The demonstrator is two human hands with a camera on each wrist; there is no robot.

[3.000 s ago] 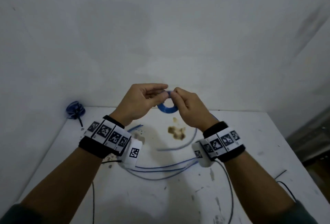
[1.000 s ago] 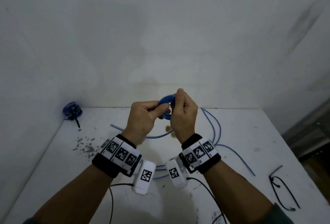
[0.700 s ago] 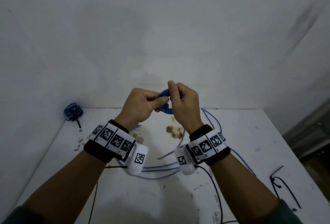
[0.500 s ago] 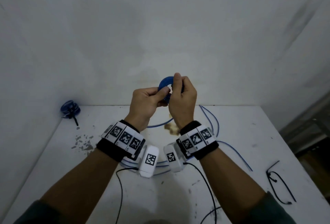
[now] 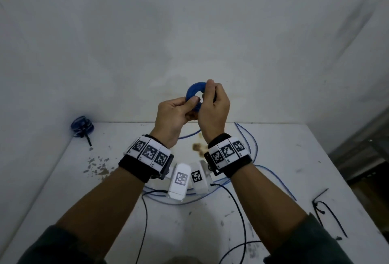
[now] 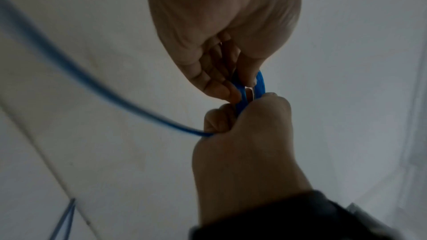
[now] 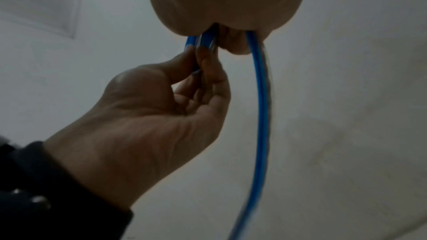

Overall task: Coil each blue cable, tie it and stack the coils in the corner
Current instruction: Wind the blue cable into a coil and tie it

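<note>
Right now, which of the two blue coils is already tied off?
The coil in the far left corner of the table: a black tie crosses it. The coil between the hands still trails loose cable and shows no tie.

your left hand (image 5: 172, 116) and right hand (image 5: 213, 110) meet above the middle of the table (image 5: 63, 190), raised in front of the wall (image 5: 189, 32), with the coil (image 5: 194, 91) pinched between them: left hand on its lower left side, right hand on its right side. from your right hand a loose run of the cable (image 7: 259, 116) hangs down to the table and loops beneath both wrists and out to the right. a tied coil (image 5: 82, 126) lies in the far left corner, against the wall. some ties (image 5: 324, 207) lie near the table's right edge, well apart from your hands.
</note>
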